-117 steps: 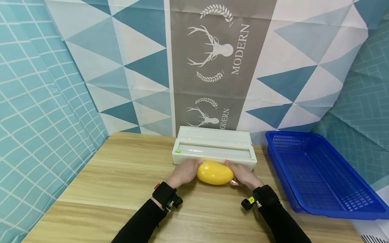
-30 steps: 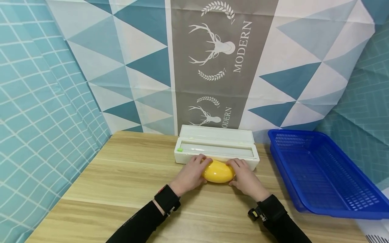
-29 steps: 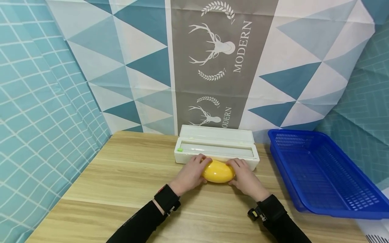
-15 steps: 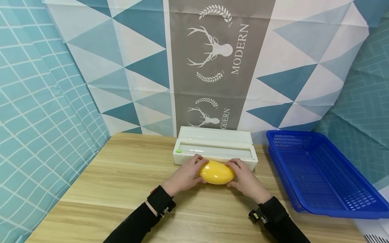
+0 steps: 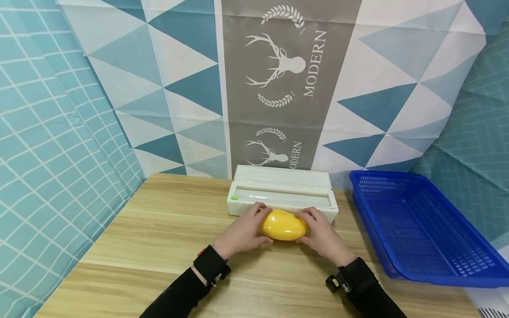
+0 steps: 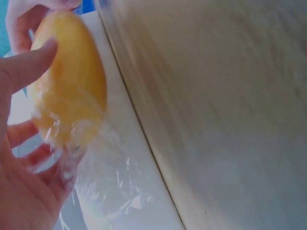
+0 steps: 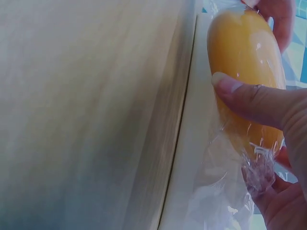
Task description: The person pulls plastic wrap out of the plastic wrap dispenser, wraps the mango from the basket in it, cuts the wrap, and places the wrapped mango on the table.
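A smooth yellow mango (image 5: 283,225) is wrapped in clear cling film (image 7: 261,167), gathered and crumpled at its ends in the wrist views. My left hand (image 5: 243,229) holds its left end, the thumb on the near side and the fingers over the top. At the other end, my right hand (image 5: 323,236) grips it in much the same way. Directly behind the mango stands a white cling film dispenser (image 5: 278,197), its lid raised and a green slider (image 5: 234,197) at the left of its slot. Loose film trails past the mango in both wrist views.
On the right of the wooden table (image 5: 159,238) sits a blue plastic basket (image 5: 421,234) with perforated sides. A patterned cloth (image 5: 191,88) hangs behind the table, and a turquoise tiled sheet (image 5: 47,132) borders the left side.
From 3.9 seconds ago, both hands have shifted their grip: fingers now lie over the mango's top and thumbs sit on its near side. Over the last half second, hardly anything has moved.
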A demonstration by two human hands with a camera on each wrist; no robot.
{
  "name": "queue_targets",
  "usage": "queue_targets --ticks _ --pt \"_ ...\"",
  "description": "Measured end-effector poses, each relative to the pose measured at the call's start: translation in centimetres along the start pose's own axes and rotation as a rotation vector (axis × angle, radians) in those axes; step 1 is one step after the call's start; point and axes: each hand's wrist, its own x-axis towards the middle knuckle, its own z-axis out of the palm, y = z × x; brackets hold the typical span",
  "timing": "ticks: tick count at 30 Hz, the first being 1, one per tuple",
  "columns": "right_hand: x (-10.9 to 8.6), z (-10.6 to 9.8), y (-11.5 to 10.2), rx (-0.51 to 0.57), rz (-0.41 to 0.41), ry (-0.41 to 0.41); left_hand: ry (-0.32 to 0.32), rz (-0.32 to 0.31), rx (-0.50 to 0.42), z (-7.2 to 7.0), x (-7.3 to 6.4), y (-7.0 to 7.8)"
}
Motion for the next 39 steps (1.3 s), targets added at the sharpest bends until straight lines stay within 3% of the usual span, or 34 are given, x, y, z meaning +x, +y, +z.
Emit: queue_targets --ticks 7,16,21,26,39 --pt "0.0 -0.1 0.0 0.036 0.052 0.001 0.087 -0.005 0.061 0.6 0.3 0.0" --pt "0.1 -0.3 0.1 0.049 0.124 0.021 0.137 -0.053 0.076 0.2 0.5 0.1" --pt "0.2 -0.4 0.0 0.060 0.154 -0.009 0.127 -0.062 0.087 0.0 0.4 0.0" --pt "0.2 -0.4 0.2 0.109 0.161 0.014 0.122 -0.060 0.097 -0.3 0.5 0.0" --pt "0.4 -0.6 1.0 0.225 0.170 0.001 0.074 -0.127 0.092 -1.1 1.0 -0.4"
